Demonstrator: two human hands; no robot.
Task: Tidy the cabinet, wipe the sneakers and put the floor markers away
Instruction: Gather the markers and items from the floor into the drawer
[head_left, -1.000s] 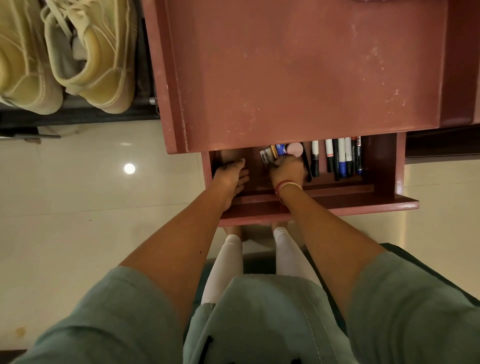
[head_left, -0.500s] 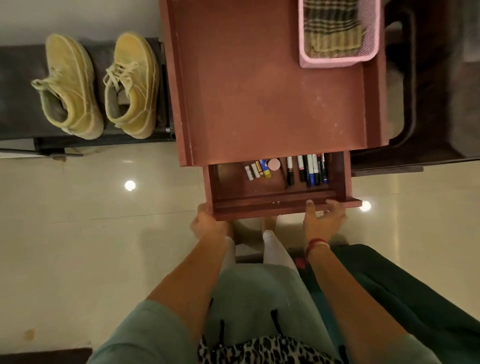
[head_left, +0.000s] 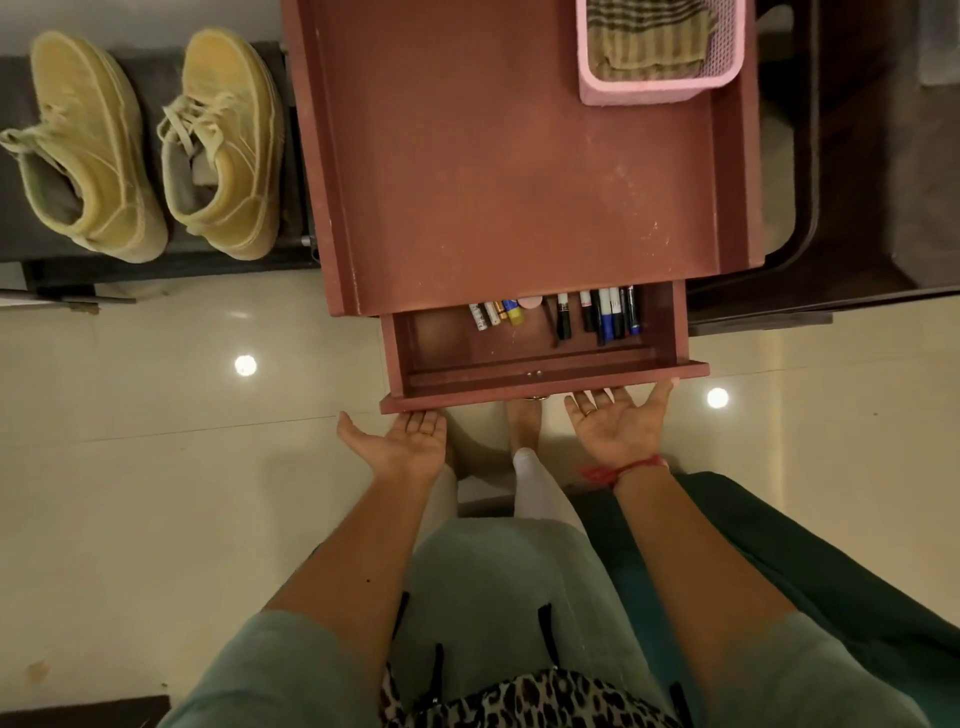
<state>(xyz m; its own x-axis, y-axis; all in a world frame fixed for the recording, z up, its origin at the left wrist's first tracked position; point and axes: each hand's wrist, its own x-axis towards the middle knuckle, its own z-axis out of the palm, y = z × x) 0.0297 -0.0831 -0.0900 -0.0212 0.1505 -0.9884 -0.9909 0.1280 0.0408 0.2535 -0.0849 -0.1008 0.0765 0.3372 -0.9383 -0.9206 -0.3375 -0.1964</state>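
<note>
Both grips are bare hands turned palm up with straight, relaxed fingers that hold nothing: the left grip (head_left: 410, 441) has its fingertips tucked under the left end of the open drawer (head_left: 519, 389), and the right grip (head_left: 618, 423) touches the lower edge of the drawer front near its right end. The markers (head_left: 608, 312) lie in a row at the back of the drawer, right of a few batteries (head_left: 491, 314). On the red cabinet (head_left: 493, 156) stands a pink basket (head_left: 654, 88) with a striped cloth (head_left: 649, 36), and the yellow sneakers (head_left: 223, 156) sit side by side on a dark shelf (head_left: 150, 67) to its left.
</note>
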